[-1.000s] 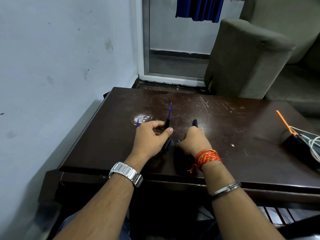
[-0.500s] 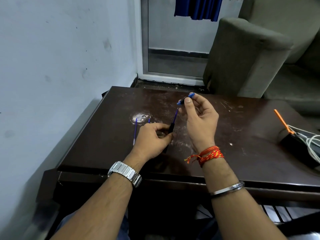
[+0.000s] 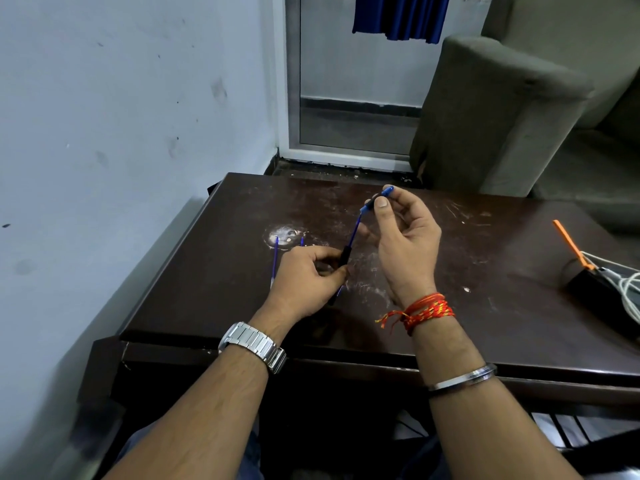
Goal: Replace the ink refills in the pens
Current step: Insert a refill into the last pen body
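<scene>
1. Two hands: left hand (image 3: 308, 277), right hand (image 3: 405, 237);
2. One black pen barrel (image 3: 344, 256);
3. One blue-tipped pen cap (image 3: 386, 192);
4. Three blue refills: fitted refill (image 3: 355, 231), loose refill (image 3: 275, 259), second loose refill (image 3: 302, 241), mostly hidden;
5. One table (image 3: 502, 271);
6. One watch (image 3: 252, 344); one red thread band (image 3: 427, 310); one metal bangle (image 3: 464, 377);
7. One orange stick (image 3: 568, 242); one black box (image 3: 595, 292); one armchair (image 3: 485, 116).

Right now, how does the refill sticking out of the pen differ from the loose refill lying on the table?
The pen's refill slants up off the table, its lower end in the black barrel that the left hand grips; the loose refill lies flat on the table, untouched. The right hand pinches a small piece at the top of the pen's refill; nothing holds the loose refill. Both are thin and blue.
</scene>
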### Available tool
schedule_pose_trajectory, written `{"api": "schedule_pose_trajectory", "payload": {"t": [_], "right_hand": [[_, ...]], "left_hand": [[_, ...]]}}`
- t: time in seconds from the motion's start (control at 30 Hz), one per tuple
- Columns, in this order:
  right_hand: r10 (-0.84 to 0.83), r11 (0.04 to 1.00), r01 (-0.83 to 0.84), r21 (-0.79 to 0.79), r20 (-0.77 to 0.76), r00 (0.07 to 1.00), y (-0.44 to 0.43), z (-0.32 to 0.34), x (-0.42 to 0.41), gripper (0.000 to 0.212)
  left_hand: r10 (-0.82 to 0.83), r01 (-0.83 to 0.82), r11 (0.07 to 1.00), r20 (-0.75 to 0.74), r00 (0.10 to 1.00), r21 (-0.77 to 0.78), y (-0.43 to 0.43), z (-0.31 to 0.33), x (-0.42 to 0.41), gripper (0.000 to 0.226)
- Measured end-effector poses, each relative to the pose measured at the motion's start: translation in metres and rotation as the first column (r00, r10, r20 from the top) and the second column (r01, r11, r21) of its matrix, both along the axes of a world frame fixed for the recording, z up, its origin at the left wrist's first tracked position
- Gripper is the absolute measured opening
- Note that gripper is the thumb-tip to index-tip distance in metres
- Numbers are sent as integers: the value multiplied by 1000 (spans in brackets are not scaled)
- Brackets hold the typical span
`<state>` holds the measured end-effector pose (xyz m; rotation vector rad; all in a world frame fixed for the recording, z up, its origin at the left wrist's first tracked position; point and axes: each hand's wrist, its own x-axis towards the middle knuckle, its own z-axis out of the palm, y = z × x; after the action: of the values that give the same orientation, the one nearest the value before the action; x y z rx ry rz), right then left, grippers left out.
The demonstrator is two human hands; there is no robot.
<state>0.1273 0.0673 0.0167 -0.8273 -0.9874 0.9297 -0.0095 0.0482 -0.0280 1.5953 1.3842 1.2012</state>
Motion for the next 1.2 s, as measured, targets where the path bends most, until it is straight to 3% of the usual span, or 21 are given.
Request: {"api": "schedule_pose_trajectory", "payload": {"t": [0.63,0.9,1.2], "right_hand": [[-50,998,49,26,43,998,2,1,2,16],[-60,998,60,6,183,981,4,-7,1,18],[-5,999,29,-45,454,891,-1,-9,2,13]], "left_hand": [[1,0,1000,-35,999,20,1,-1,0,21],[2,1,998,-40,999,60,2,-2,-1,23],[41,-42,993,14,999,114,0,1,0,19]]}}
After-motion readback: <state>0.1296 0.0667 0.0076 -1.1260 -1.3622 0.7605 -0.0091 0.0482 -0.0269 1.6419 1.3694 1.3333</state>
